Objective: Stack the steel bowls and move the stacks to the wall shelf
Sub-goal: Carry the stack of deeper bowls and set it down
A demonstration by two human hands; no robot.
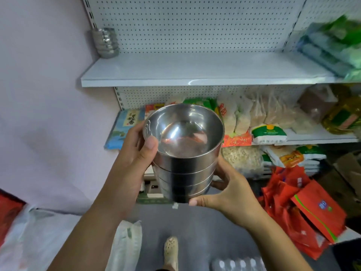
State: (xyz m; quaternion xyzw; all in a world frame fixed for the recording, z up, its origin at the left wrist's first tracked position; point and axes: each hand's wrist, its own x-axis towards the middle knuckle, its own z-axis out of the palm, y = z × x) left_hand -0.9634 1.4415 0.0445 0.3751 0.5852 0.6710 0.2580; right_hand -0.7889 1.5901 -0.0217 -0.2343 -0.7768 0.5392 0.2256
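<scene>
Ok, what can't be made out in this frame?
- Head view: the bottom of the held bowl stack is covered by the right hand.
- The left hand hides its left wall.
- The stack on the shelf is blurred; no bowl count.
- Green packs are blurred and cut by the right edge.

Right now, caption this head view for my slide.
Both hands, left and right, carry a bowl stack toward the shelf holding another stack.
</scene>
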